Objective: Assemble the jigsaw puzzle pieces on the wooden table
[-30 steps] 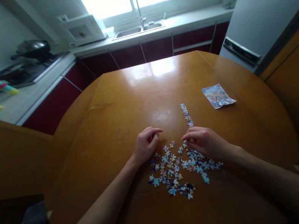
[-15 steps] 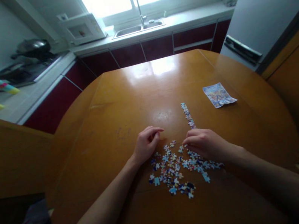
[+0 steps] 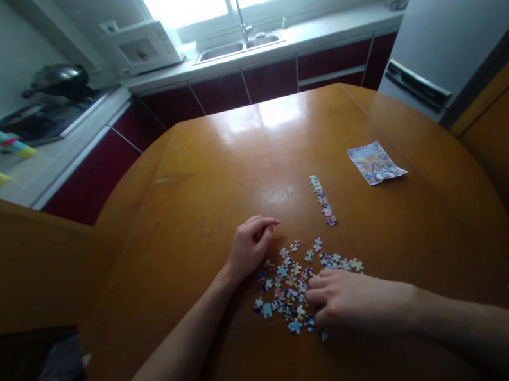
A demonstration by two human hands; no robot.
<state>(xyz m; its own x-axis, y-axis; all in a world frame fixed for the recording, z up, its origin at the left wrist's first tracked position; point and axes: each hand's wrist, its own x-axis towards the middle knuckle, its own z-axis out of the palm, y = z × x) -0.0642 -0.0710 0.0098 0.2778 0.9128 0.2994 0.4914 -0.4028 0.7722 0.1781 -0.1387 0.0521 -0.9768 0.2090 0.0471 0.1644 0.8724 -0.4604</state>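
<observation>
Loose jigsaw puzzle pieces [image 3: 291, 291] lie in a spread pile on the wooden table, mostly pale blue, white and dark blue. My left hand [image 3: 251, 243] rests on the tabletop at the pile's upper left, index finger stretched out and thumb apart, holding nothing. Over the lower right of the pile is my right hand [image 3: 338, 297], its fingers curled down among the pieces. Its fingertips are hidden, so anything pinched there does not show. Beyond the pile lies a narrow strip of joined puzzle pieces [image 3: 323, 200], running away from me.
A creased picture sheet [image 3: 375, 162] lies to the right on the wooden table [image 3: 213, 178]. Past the far edge stand a counter with a sink [image 3: 238, 48], a microwave [image 3: 143, 48] and a wok [image 3: 60, 80]. A grey fridge [image 3: 458, 7] is at the right.
My right hand has moved from the strip's near end down toward me over the pile, uncovering that end and some upper pieces. My left hand has stayed put.
</observation>
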